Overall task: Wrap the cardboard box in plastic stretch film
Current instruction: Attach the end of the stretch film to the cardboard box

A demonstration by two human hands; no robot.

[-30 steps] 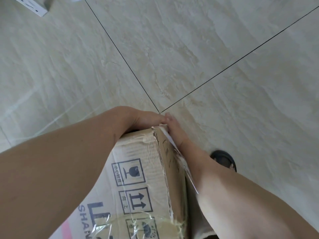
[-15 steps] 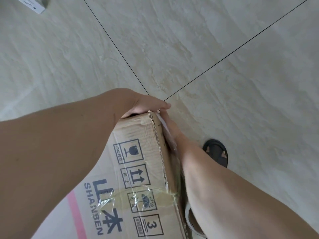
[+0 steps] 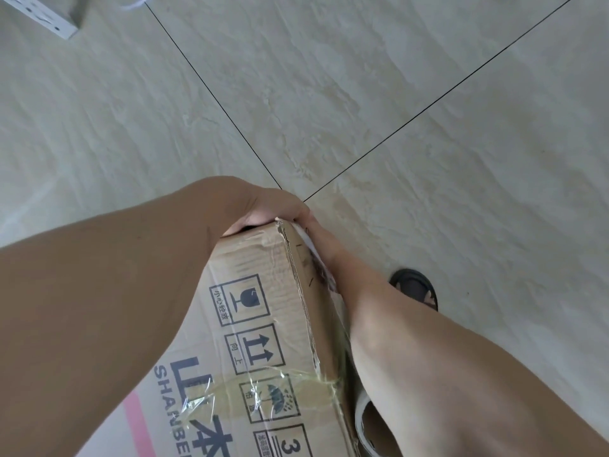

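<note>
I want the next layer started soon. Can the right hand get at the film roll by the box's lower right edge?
Probably yes. The roll sits just under the right forearm beside the box, nothing between. But the right hand is at the box's far corner, so it must let go first.

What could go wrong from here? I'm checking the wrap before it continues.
1. Both hands meet at the far corner of the cardboard box; the left hand covers it, so the film may slip unseen.
2. The film roll hangs around the right forearm and could snag.
3. The sandalled foot stands close beside the box.
</note>
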